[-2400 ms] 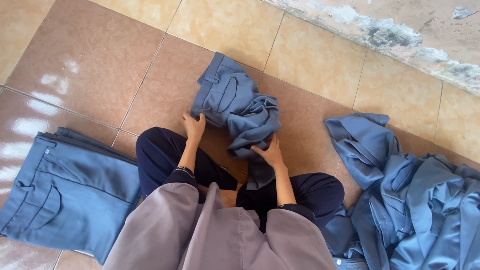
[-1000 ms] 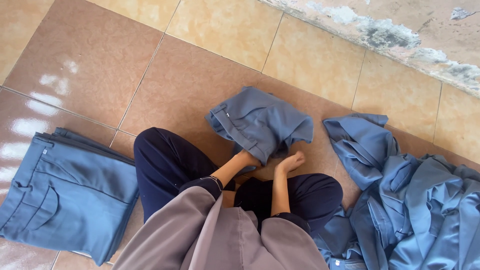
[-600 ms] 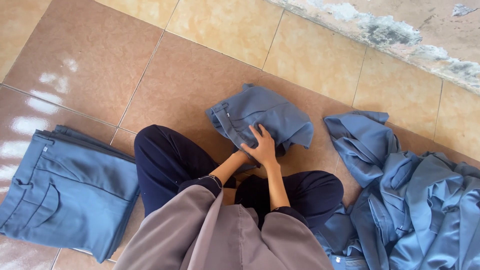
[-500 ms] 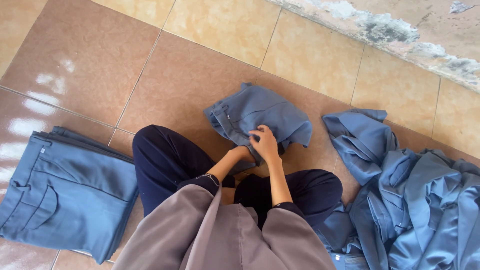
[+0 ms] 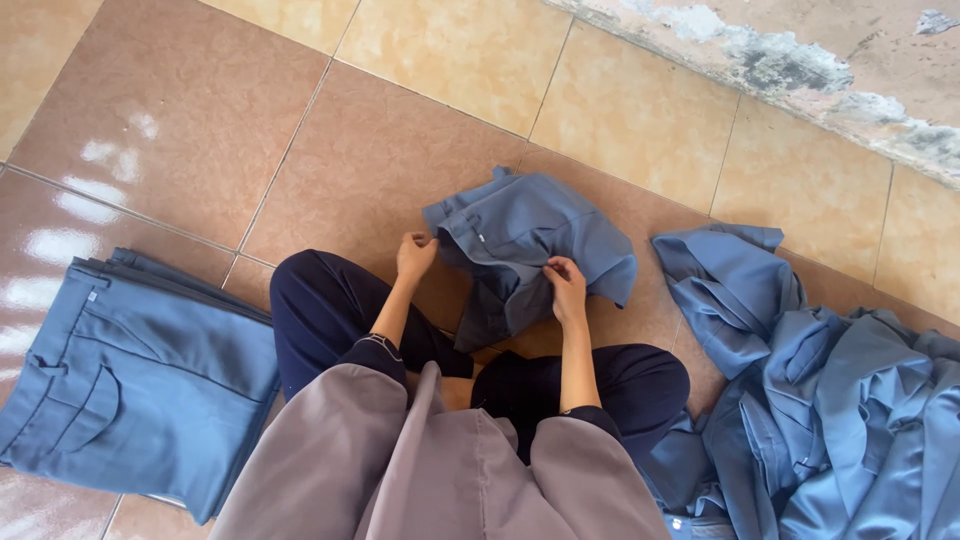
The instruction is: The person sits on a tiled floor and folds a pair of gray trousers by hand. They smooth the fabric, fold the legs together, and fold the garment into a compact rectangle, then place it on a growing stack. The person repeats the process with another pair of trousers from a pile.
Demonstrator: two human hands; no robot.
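View from above of a person sitting cross-legged on a tiled floor [image 5: 380,150], seen from their own head. The floor is made of large glossy square tiles in tan and reddish brown, with pale grout lines and bright patches of reflected light at the left of the frame. Along the upper right edge runs the foot of a wall [image 5: 800,60], its surface stained and flaking grey and white. In the centre of the frame, just beyond the person's dark navy trouser legs, lies a crumpled pair of grey-blue trousers [image 5: 530,240], bunched up on the floor. The left hand [image 5: 415,255] pinches the garment's left edge near the waistband, fingers curled closed on the cloth. The right hand [image 5: 567,285] grips a fold at the garment's lower middle, fingers bent around the fabric. At the lower left of the frame, well apart from the hands, a neat stack of folded trousers [image 5: 130,370] in the same grey-blue lies flat on the floor. At the right of the frame, a loose heap of unfolded garments [image 5: 830,390] in the same colour sprawls beside the person's knee.
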